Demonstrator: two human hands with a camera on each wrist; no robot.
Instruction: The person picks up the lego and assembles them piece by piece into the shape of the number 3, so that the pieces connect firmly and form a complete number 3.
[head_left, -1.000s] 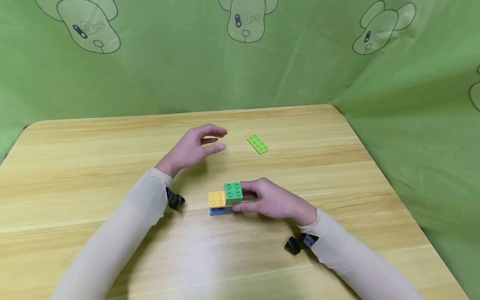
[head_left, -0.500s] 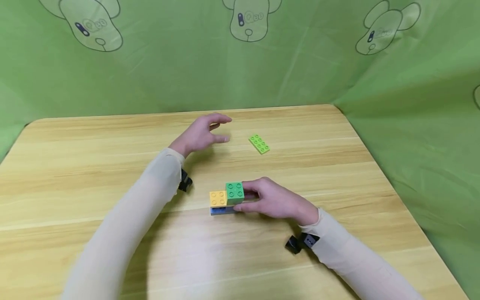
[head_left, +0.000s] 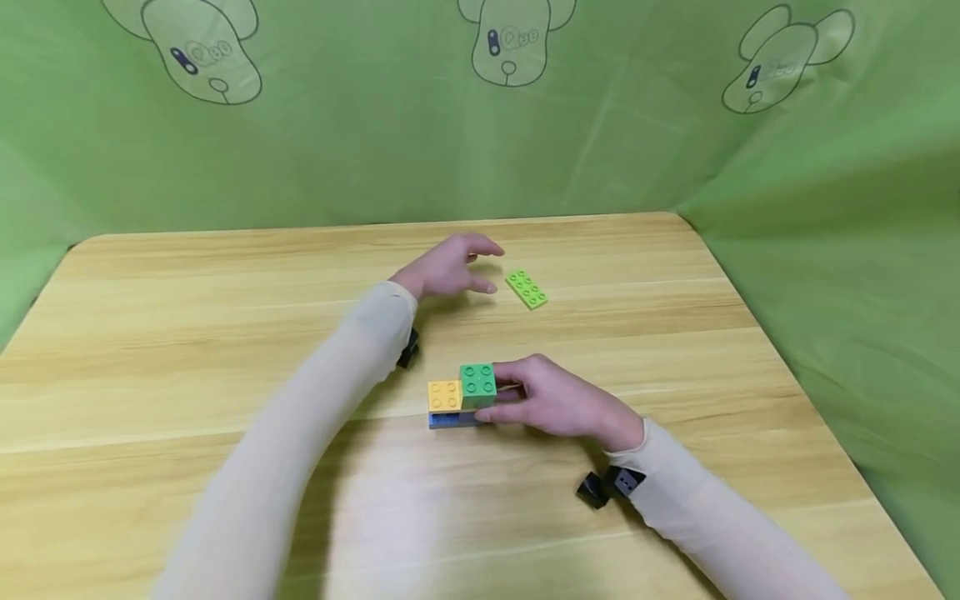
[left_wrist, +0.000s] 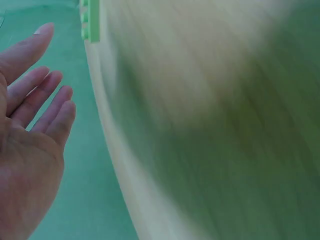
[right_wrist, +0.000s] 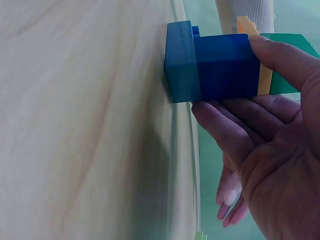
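A small stack of bricks stands near the table's middle: a green brick (head_left: 477,383) and a yellow brick (head_left: 445,395) on a blue base (head_left: 450,420). My right hand (head_left: 551,398) grips the stack from its right side; the right wrist view shows fingers curled round the blue brick (right_wrist: 220,67). A flat lime-green plate (head_left: 527,288) lies farther back. My left hand (head_left: 450,265) hovers open just left of that plate, fingers relaxed, holding nothing. The left wrist view is blurred, with the open left hand (left_wrist: 30,145) and the lime plate (left_wrist: 91,20) at the top edge.
The wooden table (head_left: 187,333) is backed and flanked by a green printed cloth (head_left: 375,125), which drops off past the right edge. Black wrist-camera mounts (head_left: 607,487) hang under both sleeves.
My left hand has travelled right and slightly back across the table, closing on the lime-green plate. The right hand and the stack have stayed put.
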